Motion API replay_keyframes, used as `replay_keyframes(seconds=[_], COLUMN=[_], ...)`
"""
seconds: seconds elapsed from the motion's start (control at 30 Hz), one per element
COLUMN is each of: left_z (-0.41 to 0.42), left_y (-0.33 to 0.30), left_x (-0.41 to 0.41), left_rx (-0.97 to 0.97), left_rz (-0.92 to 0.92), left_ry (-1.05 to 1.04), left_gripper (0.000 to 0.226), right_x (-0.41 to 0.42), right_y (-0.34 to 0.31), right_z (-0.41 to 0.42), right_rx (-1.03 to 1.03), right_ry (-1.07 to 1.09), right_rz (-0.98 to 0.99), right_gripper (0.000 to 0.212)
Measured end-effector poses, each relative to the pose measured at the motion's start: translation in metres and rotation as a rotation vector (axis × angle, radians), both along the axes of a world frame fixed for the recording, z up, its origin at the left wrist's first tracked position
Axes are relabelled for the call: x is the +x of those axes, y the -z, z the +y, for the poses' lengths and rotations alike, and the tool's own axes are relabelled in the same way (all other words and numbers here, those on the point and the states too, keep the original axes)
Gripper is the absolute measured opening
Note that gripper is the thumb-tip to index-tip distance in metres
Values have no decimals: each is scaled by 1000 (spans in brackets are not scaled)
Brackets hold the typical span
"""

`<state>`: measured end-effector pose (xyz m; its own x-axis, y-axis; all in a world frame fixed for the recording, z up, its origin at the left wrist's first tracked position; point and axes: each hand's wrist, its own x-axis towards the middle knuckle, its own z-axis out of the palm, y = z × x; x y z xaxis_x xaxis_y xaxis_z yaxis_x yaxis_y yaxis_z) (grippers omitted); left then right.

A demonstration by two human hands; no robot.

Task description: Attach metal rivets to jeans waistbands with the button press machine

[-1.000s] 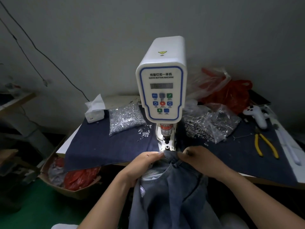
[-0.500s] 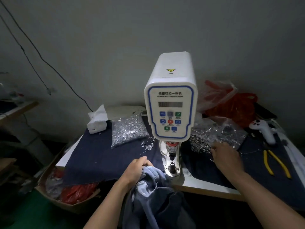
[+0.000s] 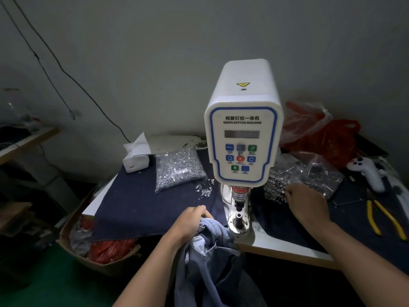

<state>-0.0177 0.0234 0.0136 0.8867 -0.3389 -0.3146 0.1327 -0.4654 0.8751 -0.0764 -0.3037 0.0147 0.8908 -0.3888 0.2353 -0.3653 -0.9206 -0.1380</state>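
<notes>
right hand [image 3: 306,203] fingers hidden among loose rivets [image 3: 274,191], jeans [image 3: 212,262] cut off below, display digits [image 3: 241,134] unreadable

A single head-worn wide-angle camera looks forward and down from above the table's near edge [image 3: 285,251]. It faces the button press machine [image 3: 243,138] at 12 o'clock, close range. The left hand [image 3: 190,222] enters at 7 o'clock, the right hand [image 3: 306,202] at 4 o'clock.
</notes>
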Motion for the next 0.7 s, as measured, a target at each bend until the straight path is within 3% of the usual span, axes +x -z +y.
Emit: replay_keyframes(seconds=[0.17,0.3,0.43,0.7], left_z=[-9,-11,-13,-21], left_y=[0,-10,-23,-11], left_x=[-4,-6,9,30], left_rx=[143,404,372,548], left_rz=[-142,-307,-289,-289], left_ry=[-151,-208,-368,-319], left_gripper=[18,11,26,10], right_x=[2,7,9,9], right_y=[0,1,-4,-4], right_z=[-4,-8,-3,-5], right_rx=[122,131,94,171], right_ry=[30,38,53,34], right_rz=[-14,13,80,41], right_gripper=[26,33,24,29])
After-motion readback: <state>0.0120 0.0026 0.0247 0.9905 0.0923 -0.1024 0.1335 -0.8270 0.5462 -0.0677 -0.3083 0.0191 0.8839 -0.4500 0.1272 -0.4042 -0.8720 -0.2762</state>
